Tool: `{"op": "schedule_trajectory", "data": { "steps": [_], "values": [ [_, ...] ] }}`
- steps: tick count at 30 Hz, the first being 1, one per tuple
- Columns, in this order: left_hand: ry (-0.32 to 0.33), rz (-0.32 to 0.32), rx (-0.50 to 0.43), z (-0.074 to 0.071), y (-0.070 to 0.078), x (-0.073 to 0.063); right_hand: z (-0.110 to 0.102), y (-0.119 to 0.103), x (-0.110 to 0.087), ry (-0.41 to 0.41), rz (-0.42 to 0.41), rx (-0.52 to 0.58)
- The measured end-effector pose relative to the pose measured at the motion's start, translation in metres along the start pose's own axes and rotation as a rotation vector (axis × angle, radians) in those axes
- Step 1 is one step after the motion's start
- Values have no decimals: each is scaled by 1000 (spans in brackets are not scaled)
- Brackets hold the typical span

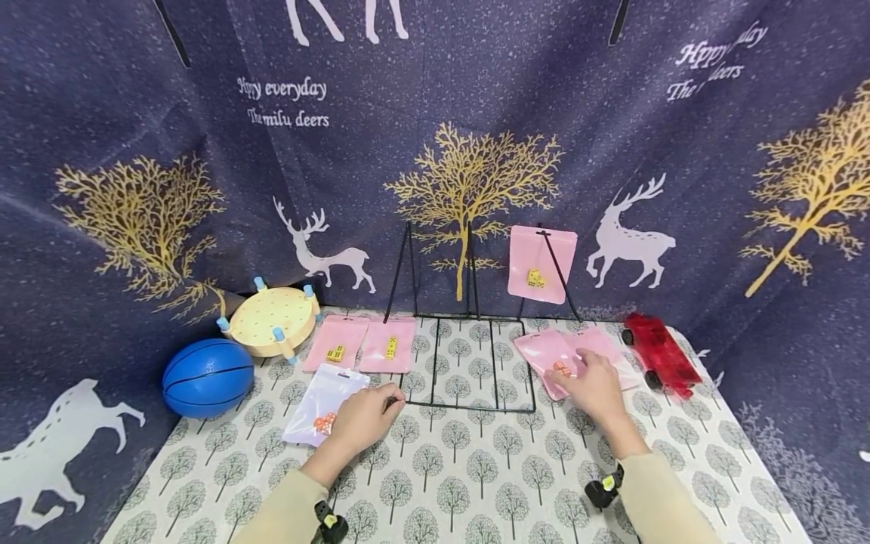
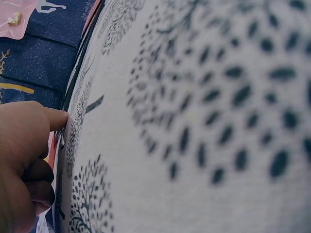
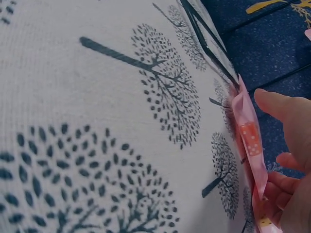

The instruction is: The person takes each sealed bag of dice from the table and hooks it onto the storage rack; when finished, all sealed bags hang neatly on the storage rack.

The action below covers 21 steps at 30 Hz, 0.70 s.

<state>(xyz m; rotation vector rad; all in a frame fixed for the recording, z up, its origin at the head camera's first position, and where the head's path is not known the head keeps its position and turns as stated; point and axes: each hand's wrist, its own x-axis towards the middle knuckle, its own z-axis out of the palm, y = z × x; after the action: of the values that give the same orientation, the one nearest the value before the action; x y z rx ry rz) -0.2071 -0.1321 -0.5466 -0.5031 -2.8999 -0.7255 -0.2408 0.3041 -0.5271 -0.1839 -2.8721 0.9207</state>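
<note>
My left hand (image 1: 367, 414) is by the front left corner of a black wire rack (image 1: 462, 408), its fingers loosely bent and no bag in its grasp. One digit points down at the rack's edge in the left wrist view. Beside it lies a white pouch (image 1: 306, 404) with orange dice. My right hand (image 1: 593, 389) reaches over a pink pouch (image 1: 544, 349) with orange dice, thumb apart from the fingers; the fingers touch the pouch in the right wrist view. Another pink pouch (image 1: 605, 344) lies partly under that hand. From the rack's right arm hangs a pink pouch (image 1: 533, 253) with yellow dice.
Two pink pouches, one (image 1: 331, 336) left of the other (image 1: 404, 332), lie behind my left hand. A blue ball (image 1: 208, 378) and a yellow toy stool (image 1: 272, 317) with upturned blue-tipped legs stand at left. A red toy car (image 1: 659, 355) sits at right. A dark deer-print cloth hangs behind.
</note>
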Motion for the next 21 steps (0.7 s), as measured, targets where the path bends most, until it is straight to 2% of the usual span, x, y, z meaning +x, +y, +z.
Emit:
{"op": "schedule_trajectory", "data": {
  "steps": [11,21],
  "values": [
    [-4,-3,6,0,1,0,1,-2,2,-11,10,-64],
    [-6,0,8,1,0,0,-2,-5,-1,-2,47,12]
  ]
}}
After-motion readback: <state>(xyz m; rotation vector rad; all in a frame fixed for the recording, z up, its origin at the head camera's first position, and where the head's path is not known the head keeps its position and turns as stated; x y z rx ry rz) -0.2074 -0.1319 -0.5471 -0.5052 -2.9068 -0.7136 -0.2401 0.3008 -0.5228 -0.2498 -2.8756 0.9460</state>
